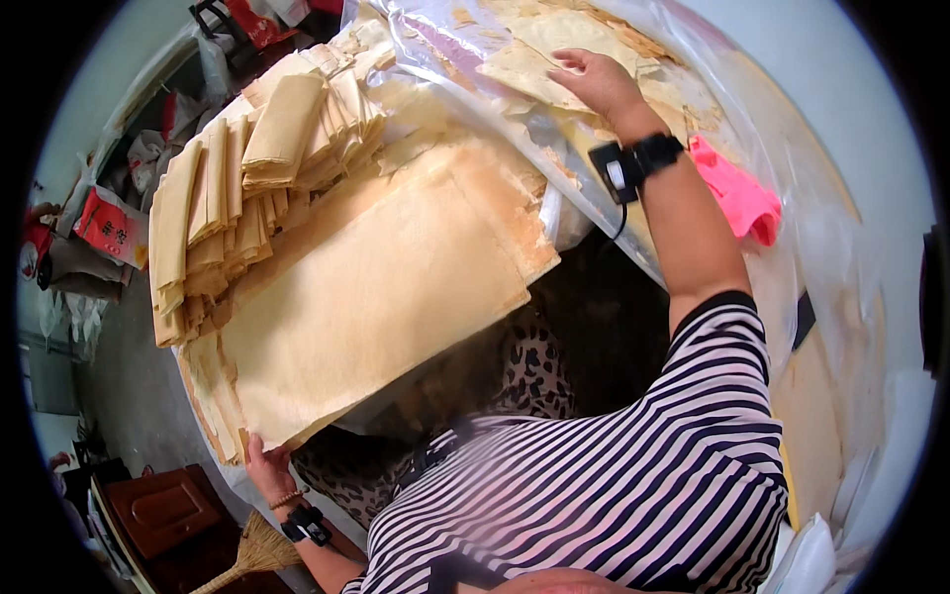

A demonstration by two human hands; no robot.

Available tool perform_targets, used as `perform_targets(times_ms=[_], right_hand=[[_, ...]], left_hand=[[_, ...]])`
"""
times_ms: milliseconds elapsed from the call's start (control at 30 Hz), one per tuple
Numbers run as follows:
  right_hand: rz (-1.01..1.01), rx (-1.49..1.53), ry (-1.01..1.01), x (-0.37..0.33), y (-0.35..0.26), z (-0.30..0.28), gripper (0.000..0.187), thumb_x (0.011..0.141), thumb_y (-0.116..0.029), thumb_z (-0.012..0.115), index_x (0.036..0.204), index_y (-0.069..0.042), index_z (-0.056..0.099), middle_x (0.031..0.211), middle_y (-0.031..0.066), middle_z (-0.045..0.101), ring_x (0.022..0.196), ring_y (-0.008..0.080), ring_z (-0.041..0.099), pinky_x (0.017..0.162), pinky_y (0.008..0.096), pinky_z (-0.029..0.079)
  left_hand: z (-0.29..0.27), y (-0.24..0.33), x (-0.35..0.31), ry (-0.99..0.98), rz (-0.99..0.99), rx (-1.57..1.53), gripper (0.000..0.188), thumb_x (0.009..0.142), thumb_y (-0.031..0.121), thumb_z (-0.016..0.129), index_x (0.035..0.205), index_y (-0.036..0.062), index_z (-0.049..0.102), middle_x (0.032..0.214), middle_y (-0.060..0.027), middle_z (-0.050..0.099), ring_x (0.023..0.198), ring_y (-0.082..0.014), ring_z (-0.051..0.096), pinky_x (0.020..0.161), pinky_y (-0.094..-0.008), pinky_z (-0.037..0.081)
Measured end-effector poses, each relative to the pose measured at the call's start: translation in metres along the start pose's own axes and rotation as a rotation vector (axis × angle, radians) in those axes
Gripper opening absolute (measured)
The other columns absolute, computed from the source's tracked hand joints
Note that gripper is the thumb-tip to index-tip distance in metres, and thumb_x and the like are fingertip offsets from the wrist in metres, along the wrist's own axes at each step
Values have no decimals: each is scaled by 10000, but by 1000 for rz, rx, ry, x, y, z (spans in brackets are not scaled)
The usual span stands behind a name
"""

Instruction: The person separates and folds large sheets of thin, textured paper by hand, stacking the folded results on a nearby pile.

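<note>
Head view: big sheet runs lengthwise 8 to 2 o'clock, middle at 1 from my nearer left hand, fingers pinching its corner. Right hand at loose piece; can't tell if gripping.

The left hand holds the near left corner of a broad, pale sheet. The right hand is at the far side, fingers bent onto a thin piece among scraps; whether they pinch it cannot be told. Folded bundles overlap along the sheet's far left edge. Clear plastic runs between sheet and scraps. A pink cloth lies just right of the right arm; a broom shows at lower left.
</note>
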State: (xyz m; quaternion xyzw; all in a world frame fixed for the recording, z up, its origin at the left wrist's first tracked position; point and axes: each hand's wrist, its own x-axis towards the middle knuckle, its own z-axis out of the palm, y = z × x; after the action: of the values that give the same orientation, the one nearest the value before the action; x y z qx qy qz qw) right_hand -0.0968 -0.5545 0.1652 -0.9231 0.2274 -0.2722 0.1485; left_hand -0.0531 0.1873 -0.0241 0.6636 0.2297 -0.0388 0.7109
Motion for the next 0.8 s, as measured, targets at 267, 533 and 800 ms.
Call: perform_targets(times_ms=[267, 533, 800], right_hand=[[280, -393, -46, 50, 89, 54, 551, 889, -383, 648, 1373, -127, 587, 1202, 190, 686, 1166, 360, 631, 1002, 461, 503], [120, -650, -101, 58, 85, 40, 265, 909, -175, 548, 1075, -84, 734, 1057, 170, 727, 972, 376, 707, 827, 474, 575], [105, -504, 472, 44, 32, -8, 239, 921, -302, 572, 1038, -171, 734, 932, 159, 727, 910, 361, 709, 788, 481, 573]], left_hand=[[-6, -8, 0, 79, 56, 26, 336, 955, 357, 642, 1182, 109, 619, 817, -29, 693, 547, -159, 638, 459, -265, 482], [3, -4, -6, 109, 92, 37, 312, 960, 314, 642, 1185, 100, 623, 847, -24, 702, 544, -142, 626, 453, -253, 453], [3, -6, -4, 88, 71, 53, 316, 965, 327, 638, 1172, 88, 639, 845, -23, 704, 541, -128, 617, 463, -246, 449]])
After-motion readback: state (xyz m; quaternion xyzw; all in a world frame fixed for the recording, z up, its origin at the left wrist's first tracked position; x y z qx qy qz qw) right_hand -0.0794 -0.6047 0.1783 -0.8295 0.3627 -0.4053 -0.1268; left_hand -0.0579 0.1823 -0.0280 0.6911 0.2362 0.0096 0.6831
